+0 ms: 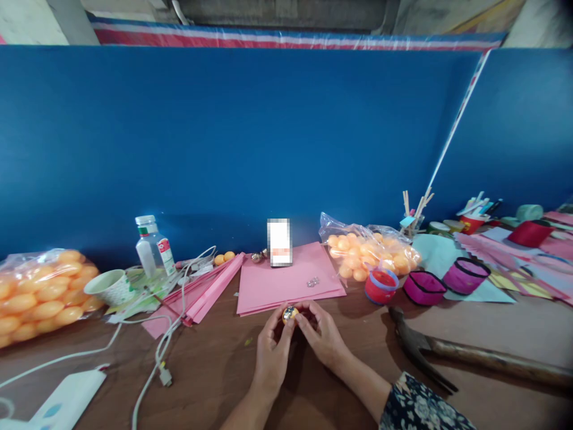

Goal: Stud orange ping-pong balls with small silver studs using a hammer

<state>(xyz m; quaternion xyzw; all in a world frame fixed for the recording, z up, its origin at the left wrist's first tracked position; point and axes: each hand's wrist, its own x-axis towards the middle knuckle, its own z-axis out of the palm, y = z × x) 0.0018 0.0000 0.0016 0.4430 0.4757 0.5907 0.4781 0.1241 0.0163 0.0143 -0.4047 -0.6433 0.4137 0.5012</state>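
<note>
Item: one silver-and-orange ball (290, 313), above the tabletop (215, 364), near pink sheets (277, 288); I hold it between left hand (272, 351) and right hand (326, 341), fingers closed. Item: clear bottle (150, 257), red-and-white label (165, 251), lettering too small for me. Item: upright screen (280, 242), pixelated beyond reading.

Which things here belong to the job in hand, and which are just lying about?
Job in hand:
Ball, held between left hand and right hand
Bagged balls, probably

Apparently just lying about:
Hammer
Bottle
Cup
Cable
</note>
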